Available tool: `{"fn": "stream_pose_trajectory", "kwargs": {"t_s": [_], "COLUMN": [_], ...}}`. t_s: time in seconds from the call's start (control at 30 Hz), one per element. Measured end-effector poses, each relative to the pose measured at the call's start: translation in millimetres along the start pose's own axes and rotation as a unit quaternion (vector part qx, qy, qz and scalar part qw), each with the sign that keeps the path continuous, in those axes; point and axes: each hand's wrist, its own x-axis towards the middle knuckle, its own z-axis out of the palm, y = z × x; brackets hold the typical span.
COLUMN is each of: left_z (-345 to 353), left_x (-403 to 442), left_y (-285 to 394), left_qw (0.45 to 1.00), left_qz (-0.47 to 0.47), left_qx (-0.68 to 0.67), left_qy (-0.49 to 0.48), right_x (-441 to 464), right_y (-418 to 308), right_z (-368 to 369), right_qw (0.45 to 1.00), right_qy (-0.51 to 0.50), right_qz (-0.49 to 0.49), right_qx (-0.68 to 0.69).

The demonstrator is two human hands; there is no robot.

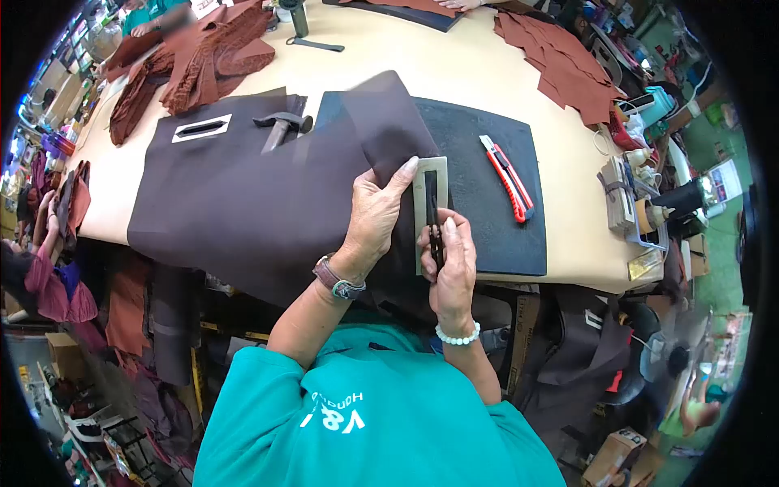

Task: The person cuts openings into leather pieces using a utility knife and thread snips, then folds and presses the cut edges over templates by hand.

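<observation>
My left hand pinches the dark brown sheet at the top of a pale rectangular frame, its thumb near the frame's upper end. My right hand holds a small dark tool over the slot of that frame; the tool's tip is too small to make out. A folded part of the sheet rises above my left hand. To the right, a red utility knife lies on the black mat. A hammer rests on the sheet, near a second pale frame.
Reddish-brown pieces lie at the back left, and more leather-like pieces at the back right. Bottles and a block stand at the table's right edge. Other people's hands show at the far edge and far left.
</observation>
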Motion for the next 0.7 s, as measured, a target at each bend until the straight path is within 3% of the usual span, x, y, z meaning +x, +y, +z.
{"fn": "stream_pose_trajectory", "kwargs": {"t_s": [0.7], "left_z": [-6], "left_x": [-8], "left_y": [8], "left_qw": [0.993], "left_qz": [0.006], "left_qx": [0.078], "left_qy": [-0.092], "right_x": [18], "right_y": [-19], "right_z": [-13], "right_qw": [1.0], "right_qy": [0.005], "right_qz": [-0.002], "right_qx": [-0.01]}}
